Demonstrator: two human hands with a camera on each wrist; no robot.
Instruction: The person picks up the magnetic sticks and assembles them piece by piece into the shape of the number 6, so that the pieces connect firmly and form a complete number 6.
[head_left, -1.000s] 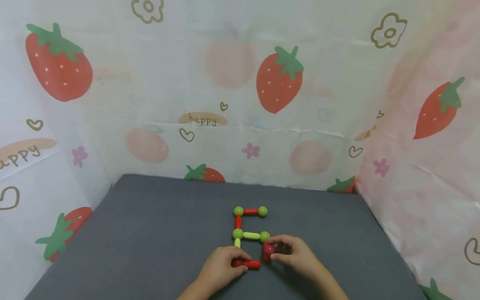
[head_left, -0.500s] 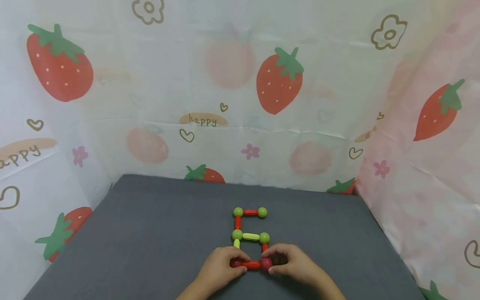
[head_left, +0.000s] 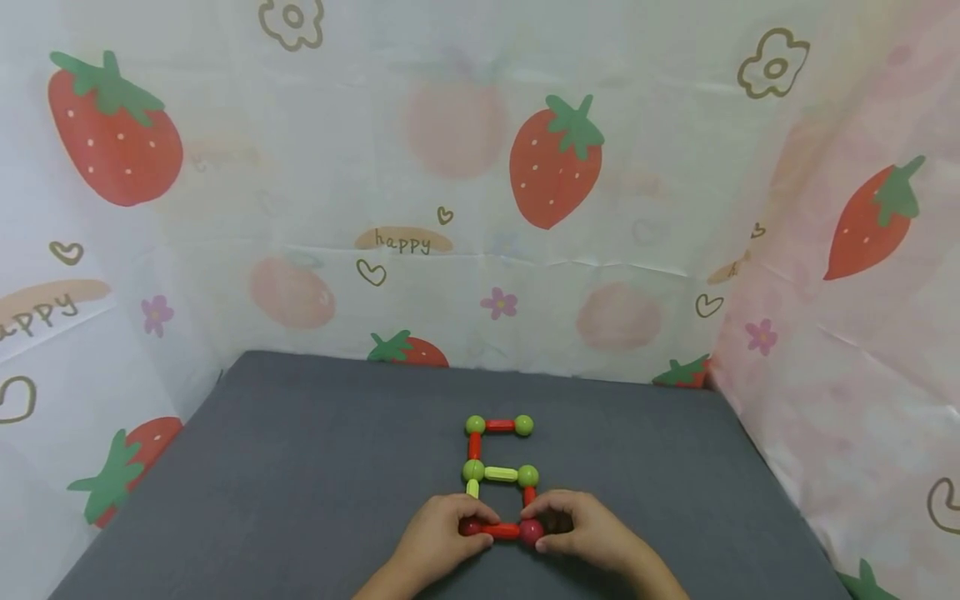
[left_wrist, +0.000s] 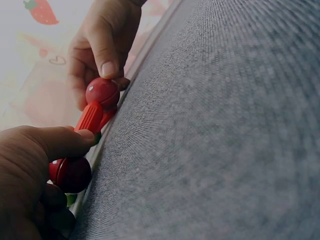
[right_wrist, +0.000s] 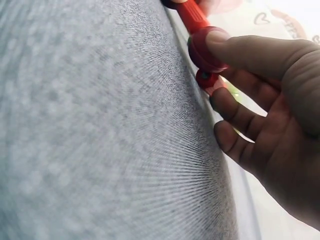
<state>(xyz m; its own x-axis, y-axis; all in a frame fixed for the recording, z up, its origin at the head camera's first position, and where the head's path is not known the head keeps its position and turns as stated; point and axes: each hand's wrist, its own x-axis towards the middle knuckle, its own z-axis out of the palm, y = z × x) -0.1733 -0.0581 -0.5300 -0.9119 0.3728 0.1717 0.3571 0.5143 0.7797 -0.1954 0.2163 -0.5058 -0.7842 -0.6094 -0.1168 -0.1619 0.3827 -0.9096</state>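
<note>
A flat figure of toy building sticks and balls lies on the table, shaped like a 6. My left hand [head_left: 442, 532] pinches the front red stick [head_left: 502, 531] at its left end, thumb on top in the left wrist view. Close under those fingers is a dark red ball [left_wrist: 74, 175], partly hidden. At the stick's other end, my right hand [head_left: 588, 529] grips a red ball [head_left: 532, 532] between thumb and fingers. A short red stick [head_left: 529, 495] runs from there up to a green ball [head_left: 528, 476]. A yellow-green stick [head_left: 472, 488] goes under my left fingers.
The figure's far part has green balls [head_left: 476, 425], two red sticks [head_left: 499, 425] and a yellow-green crossbar stick [head_left: 501, 474]. A dark grey cloth [head_left: 337, 450] covers the table. Strawberry-print sheets [head_left: 555, 292] hang behind and at both sides.
My right hand has moved the red ball down towards me, to the right end of the front red stick, uncovering the short red stick. My left hand has stayed nearly still.
</note>
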